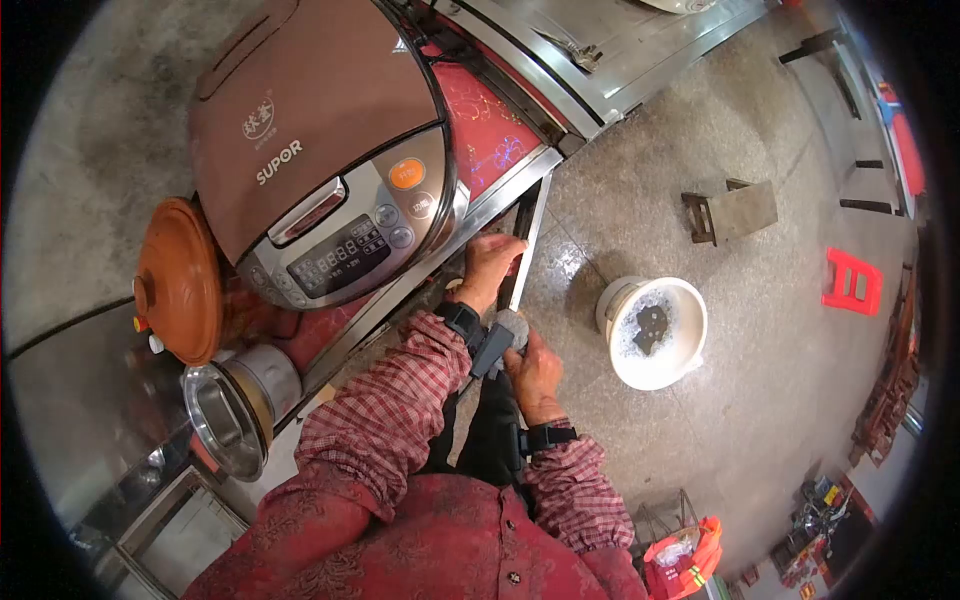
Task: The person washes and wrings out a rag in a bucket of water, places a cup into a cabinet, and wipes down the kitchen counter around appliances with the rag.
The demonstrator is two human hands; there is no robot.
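My left hand (490,268) is closed at the inner side of a narrow pale metal-edged panel (532,240), which sticks out below the table edge. Its fingertips meet the panel near the top. Lower down, my right hand (538,378) has its fingers bent against a grey fuzzy cloth (512,326) at the panel's near end. A flat dark grey piece (491,350) lies between the two wrists; what it belongs to is unclear. Black bands circle both wrists.
On the table at left stand a brown rice cooker (320,130), a clay pot lid (180,280) and a metal-rimmed bowl (228,420). Right of my hands, a white bucket (690,340) holds sudsy water and something dark. Beyond are a wooden stool (740,212) and red stool (852,282).
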